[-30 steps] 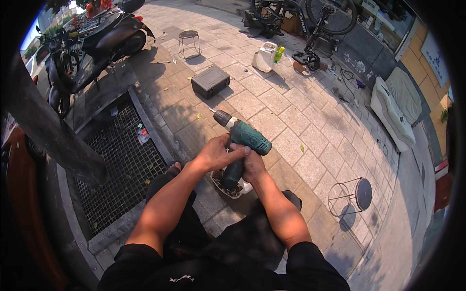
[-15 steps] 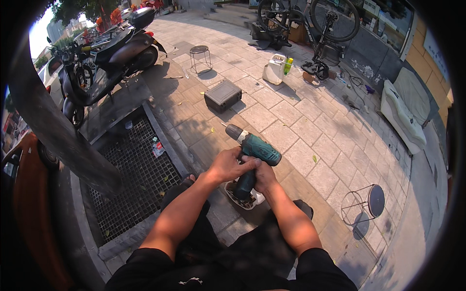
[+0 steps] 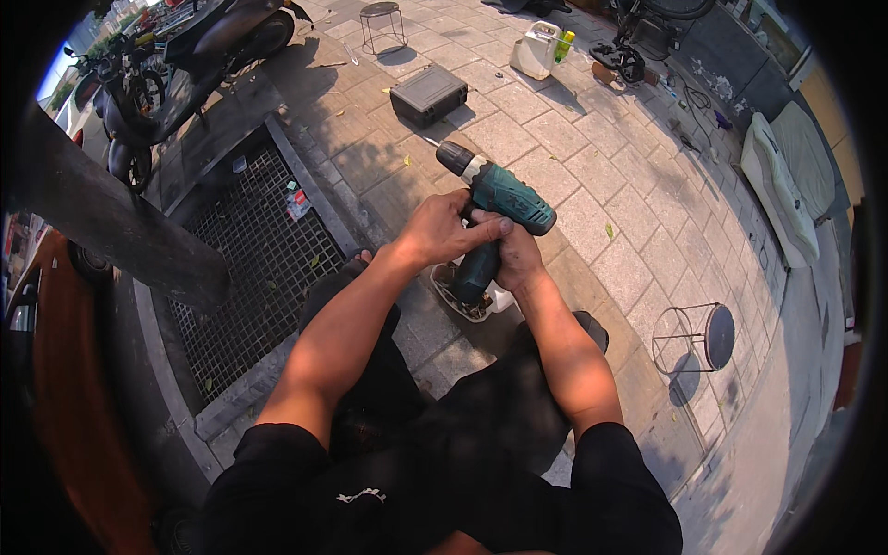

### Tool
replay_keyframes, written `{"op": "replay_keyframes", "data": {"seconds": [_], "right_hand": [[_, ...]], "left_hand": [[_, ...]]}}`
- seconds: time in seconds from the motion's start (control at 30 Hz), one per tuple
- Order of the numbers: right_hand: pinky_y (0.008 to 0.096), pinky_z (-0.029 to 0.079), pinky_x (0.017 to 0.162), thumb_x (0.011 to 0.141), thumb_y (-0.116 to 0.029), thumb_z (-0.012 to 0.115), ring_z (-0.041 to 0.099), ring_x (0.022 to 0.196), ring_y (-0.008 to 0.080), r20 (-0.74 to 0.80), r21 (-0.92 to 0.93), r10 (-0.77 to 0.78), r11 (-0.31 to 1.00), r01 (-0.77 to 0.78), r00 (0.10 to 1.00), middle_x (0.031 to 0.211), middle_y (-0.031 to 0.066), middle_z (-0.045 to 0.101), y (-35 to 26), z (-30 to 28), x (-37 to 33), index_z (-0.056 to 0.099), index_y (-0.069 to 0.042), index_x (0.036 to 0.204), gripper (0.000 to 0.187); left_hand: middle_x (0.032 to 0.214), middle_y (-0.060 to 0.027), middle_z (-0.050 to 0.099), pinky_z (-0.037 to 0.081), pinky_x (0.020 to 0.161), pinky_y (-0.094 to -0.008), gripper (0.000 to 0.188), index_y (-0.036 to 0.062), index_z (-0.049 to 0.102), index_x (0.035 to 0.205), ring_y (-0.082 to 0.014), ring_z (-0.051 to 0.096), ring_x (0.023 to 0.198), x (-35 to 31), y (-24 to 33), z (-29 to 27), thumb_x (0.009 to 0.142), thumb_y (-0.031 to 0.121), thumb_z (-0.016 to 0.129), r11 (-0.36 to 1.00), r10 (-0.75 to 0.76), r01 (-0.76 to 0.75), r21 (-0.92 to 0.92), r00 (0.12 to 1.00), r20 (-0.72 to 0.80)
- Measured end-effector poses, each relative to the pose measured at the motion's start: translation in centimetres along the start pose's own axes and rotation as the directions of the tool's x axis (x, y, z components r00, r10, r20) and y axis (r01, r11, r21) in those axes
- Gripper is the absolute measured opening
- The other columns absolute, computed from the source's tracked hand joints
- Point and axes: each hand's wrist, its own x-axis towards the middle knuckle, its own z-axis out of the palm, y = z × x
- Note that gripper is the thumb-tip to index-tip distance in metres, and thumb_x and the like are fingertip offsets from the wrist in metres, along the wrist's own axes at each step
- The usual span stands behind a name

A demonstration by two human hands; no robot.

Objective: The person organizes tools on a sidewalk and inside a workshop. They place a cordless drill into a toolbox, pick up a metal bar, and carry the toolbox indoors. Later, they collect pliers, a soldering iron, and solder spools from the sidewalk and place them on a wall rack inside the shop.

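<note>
A green and black cordless drill (image 3: 511,197) is held out before me, its bit pointing away and to the left. My right hand (image 3: 520,257) is closed round its grip from the right side. From the left, my left hand (image 3: 433,229) also closes on the drill just below its body, the thumb lying across toward my right hand; its fingertips are partly hidden. Under the drill's black base, a white plastic container (image 3: 474,317) with small pieces in it stands on the paving, partly covered by the drill.
Farther ahead lie a black hard case (image 3: 428,94), a round stool (image 3: 382,28) and a cut white jug (image 3: 536,51). A tipped stool (image 3: 718,337) is at the right, beyond it a cushion (image 3: 779,190). To the left are a tree trunk (image 3: 120,222), a ground grate (image 3: 254,259) and a scooter (image 3: 185,79).
The view has tilted down, so the case, jug and stools sit higher in the picture. Both hands keep their hold on the drill.
</note>
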Motion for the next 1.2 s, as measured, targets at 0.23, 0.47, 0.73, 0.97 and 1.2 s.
{"op": "replay_keyframes", "data": {"seconds": [0.23,0.47,0.73,0.97,1.2], "right_hand": [[0.0344,0.059,0.074,0.091,-0.019,0.068,0.067,0.082,0.0164,-0.01,-0.007,0.045,0.999,-0.045,0.999,0.09,0.0028,0.068,-0.1,0.0,-0.5,0.068,-0.006,0.107,0.02],[0.0347,0.059,0.074,0.091,-0.017,0.068,0.068,0.083,0.018,0.013,-0.004,0.089,0.996,-0.089,0.996,0.09,0.0042,0.068,-0.7,0.8,-1.2,0.067,-0.005,0.106,0.019],[0.0334,0.059,0.074,0.09,-0.017,0.069,0.068,0.082,0.0167,0.046,0.025,0.034,0.999,-0.036,0.998,0.091,0.0034,0.069,0.2,-0.4,-0.1,0.067,-0.006,0.108,0.021],[0.0309,0.055,0.067,0.09,-0.014,0.072,0.065,0.078,0.0145,0.053,0.043,0.014,0.999,-0.016,0.999,0.087,0.0032,0.068,0.5,-0.8,0.5,0.071,-0.004,0.102,0.016],[0.0353,0.059,0.071,0.091,-0.018,0.068,0.067,0.078,0.0166,0.038,-0.007,-0.009,1.0,0.009,0.999,0.087,0.0035,0.067,0.3,-0.5,0.3,0.069,-0.007,0.103,0.016]], "left_hand": [[0.088,-0.0159,0.073,0.054,0.077,-0.0347,0.074,-0.0056,0.069,0.112,-0.0201,0.069,0.085,-1.1,1.3,-0.5,0.078,0.059,0.08,0.998,0.056,-0.056,-0.01,0.998,-0.018],[0.088,-0.0185,0.072,0.054,0.078,-0.037,0.078,-0.0052,0.07,0.107,-0.0234,0.071,0.084,-0.8,0.8,0.0,0.075,0.065,0.079,0.998,0.027,-0.025,0.064,0.999,-0.039],[0.092,-0.02,0.073,0.054,0.08,-0.037,0.075,-0.0057,0.07,0.108,-0.0263,0.072,0.088,-0.9,1.5,-0.7,0.075,0.06,0.081,0.999,0.025,-0.024,0.028,0.999,-0.042],[0.096,-0.0133,0.074,0.054,0.078,-0.0342,0.07,-0.005,0.069,0.112,-0.0172,0.068,0.088,-0.4,-0.2,0.1,0.078,0.054,0.083,0.999,-0.01,0.01,-0.052,1.0,-0.014],[0.092,-0.0124,0.074,0.055,0.077,-0.0332,0.071,-0.0057,0.069,0.112,-0.016,0.068,0.086,-0.5,1.0,-0.6,0.077,0.054,0.083,0.998,0.001,0.0,0.061,1.0,-0.021]]}}
